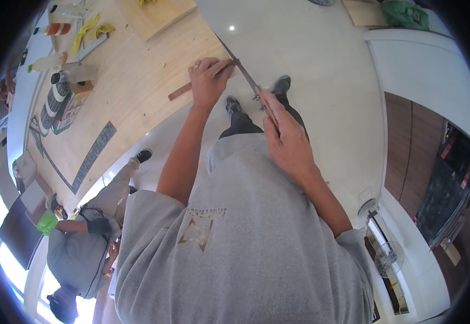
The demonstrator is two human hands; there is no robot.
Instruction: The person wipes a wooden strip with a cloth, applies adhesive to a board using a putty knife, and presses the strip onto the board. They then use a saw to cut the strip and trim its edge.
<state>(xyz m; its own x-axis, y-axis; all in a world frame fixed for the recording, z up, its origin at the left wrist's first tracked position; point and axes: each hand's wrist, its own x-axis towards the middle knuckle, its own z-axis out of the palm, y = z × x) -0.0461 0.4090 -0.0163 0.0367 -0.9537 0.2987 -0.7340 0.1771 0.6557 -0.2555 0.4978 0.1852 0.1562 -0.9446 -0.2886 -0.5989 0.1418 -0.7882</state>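
Note:
My right hand (288, 137) is wrapped round the wooden handle of a hand saw (245, 73). The long dark blade slants up and left past the table edge, its middle crossing the end of a narrow brown wooden strip (181, 92). My left hand (211, 81) lies over that strip, thumb and fingers gripping it close to the blade. One end of the strip shows on the table to the left of my wrist; the part under my palm is hidden.
The light plywood table (137, 70) carries a board (156, 16), several bottles (75, 74), yellow straps (86, 32) and a dark L-shaped strip (94, 154). Another person (83, 254) stands at lower left. A fan (383, 243) stands at right, near a white counter (429, 70).

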